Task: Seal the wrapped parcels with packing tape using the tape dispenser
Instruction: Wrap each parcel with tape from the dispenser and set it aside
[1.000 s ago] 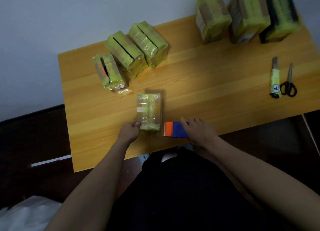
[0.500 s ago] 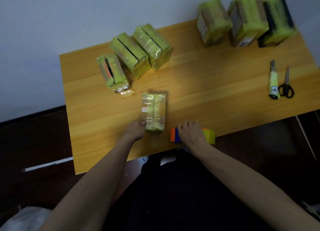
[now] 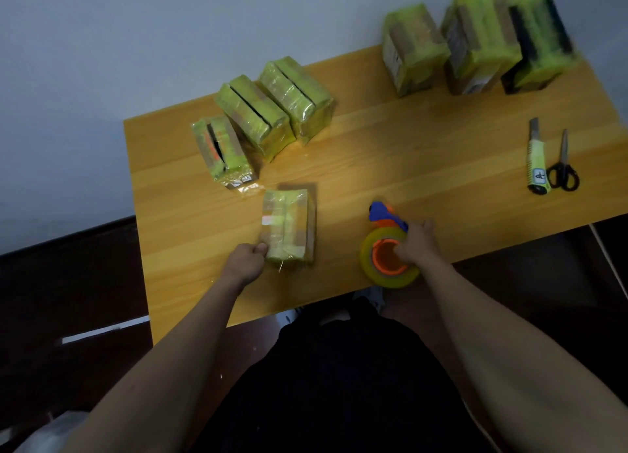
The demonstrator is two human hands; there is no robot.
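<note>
A small yellow-green wrapped parcel (image 3: 288,228) lies on the wooden table (image 3: 407,167) near its front edge. My left hand (image 3: 245,263) grips its near left corner, thumb on top. To the right, my right hand (image 3: 418,242) holds the tape dispenser (image 3: 387,245), an orange and blue frame with a yellowish roll of tape. The dispenser is tipped up, its blue nose pointing away from me and its roll facing me. It is apart from the parcel.
Three wrapped parcels (image 3: 261,119) stand in a slanted row at the back left. Three larger ones (image 3: 475,41) stand at the back right by the wall. A utility knife (image 3: 537,162) and black scissors (image 3: 563,170) lie at the right edge.
My right hand has picked up the dispenser, which lay flat by the front edge, and has carried it right and turned it so the roll shows. My left hand stays on the parcel.
</note>
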